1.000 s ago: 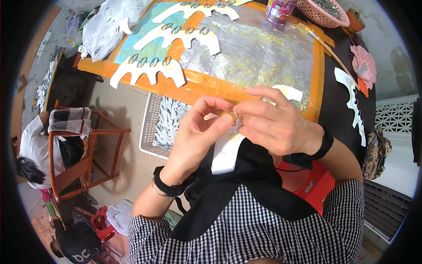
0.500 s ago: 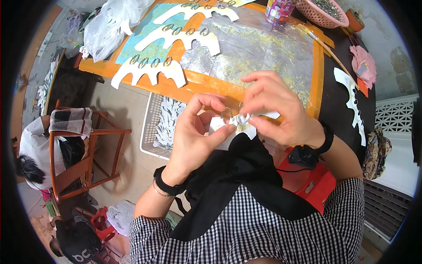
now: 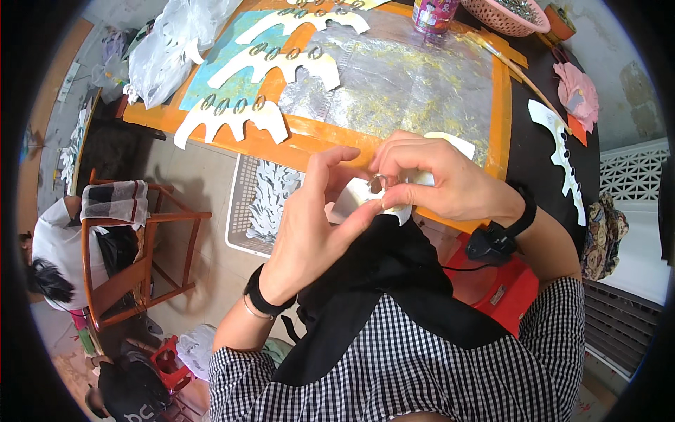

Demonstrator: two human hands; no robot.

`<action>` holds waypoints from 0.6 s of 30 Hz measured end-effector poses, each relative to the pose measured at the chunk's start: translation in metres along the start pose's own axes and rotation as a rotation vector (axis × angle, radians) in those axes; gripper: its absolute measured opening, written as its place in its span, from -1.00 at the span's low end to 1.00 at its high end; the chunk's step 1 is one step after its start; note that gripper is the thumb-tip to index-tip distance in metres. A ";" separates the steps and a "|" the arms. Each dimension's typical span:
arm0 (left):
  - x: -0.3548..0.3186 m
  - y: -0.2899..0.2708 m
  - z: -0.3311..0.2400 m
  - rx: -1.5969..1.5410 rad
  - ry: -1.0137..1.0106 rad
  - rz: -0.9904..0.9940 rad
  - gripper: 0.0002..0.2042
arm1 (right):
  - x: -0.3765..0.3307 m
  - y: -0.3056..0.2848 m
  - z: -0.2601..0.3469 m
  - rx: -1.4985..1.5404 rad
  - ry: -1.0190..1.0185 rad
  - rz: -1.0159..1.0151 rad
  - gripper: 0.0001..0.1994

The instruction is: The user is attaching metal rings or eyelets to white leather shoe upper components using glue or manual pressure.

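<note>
At far left stands a wooden chair (image 3: 133, 260) draped with cloth; right of it a white basket (image 3: 256, 204) sits on the floor below the orange board (image 3: 302, 144). The left hand (image 3: 313, 225) pinches the lower edge of a white cutout piece (image 3: 394, 204), thumb and fingers closed on it. The piece lies between both hands over a black cloth (image 3: 380, 267), long axis running left to right, mostly hidden. The right hand (image 3: 439, 179) grips a small metal ring (image 3: 377, 183) at its top edge.
</note>
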State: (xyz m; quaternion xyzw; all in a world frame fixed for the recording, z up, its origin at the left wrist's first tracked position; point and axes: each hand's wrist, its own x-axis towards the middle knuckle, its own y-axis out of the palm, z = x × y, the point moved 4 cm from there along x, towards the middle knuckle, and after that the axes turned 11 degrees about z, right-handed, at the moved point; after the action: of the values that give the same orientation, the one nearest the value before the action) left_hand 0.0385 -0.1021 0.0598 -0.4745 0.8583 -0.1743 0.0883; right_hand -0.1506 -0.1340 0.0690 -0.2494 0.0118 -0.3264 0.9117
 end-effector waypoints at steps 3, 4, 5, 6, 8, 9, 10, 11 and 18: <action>-0.002 0.002 0.003 -0.220 -0.132 0.080 -0.41 | 0.000 0.002 0.004 0.015 0.046 0.027 -0.79; -0.003 0.002 0.005 -0.219 -0.132 0.078 -0.41 | 0.000 0.003 0.003 0.015 0.044 0.028 -0.79; -0.002 0.003 0.006 -0.284 -0.056 0.080 -0.40 | -0.001 0.004 0.003 -0.041 0.010 0.028 -0.78; -0.002 0.004 0.005 -0.348 0.021 0.081 -0.39 | -0.001 0.005 0.005 -0.096 -0.023 0.029 -0.78; 0.000 0.003 0.002 -0.445 -0.018 0.101 -0.38 | 0.000 0.004 0.007 -0.077 -0.008 0.036 -0.79; 0.000 0.003 0.002 -0.543 -0.059 0.120 -0.37 | 0.000 0.004 0.007 -0.057 0.007 0.045 -0.80; 0.000 0.003 0.003 -0.542 -0.058 0.121 -0.37 | 0.000 0.004 0.005 -0.058 0.006 0.043 -0.80; -0.001 0.002 0.006 -0.549 -0.062 0.115 -0.36 | -0.001 0.003 0.002 0.014 -0.007 0.052 -0.80; 0.000 0.001 0.004 -0.499 -0.104 0.117 -0.34 | -0.002 -0.002 -0.007 0.233 0.079 0.132 -0.65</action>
State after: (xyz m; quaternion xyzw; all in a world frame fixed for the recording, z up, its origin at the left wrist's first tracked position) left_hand 0.0391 -0.1028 0.0562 -0.4394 0.8951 0.0727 0.0224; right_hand -0.1545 -0.1365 0.0636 -0.1272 0.0260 -0.2747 0.9527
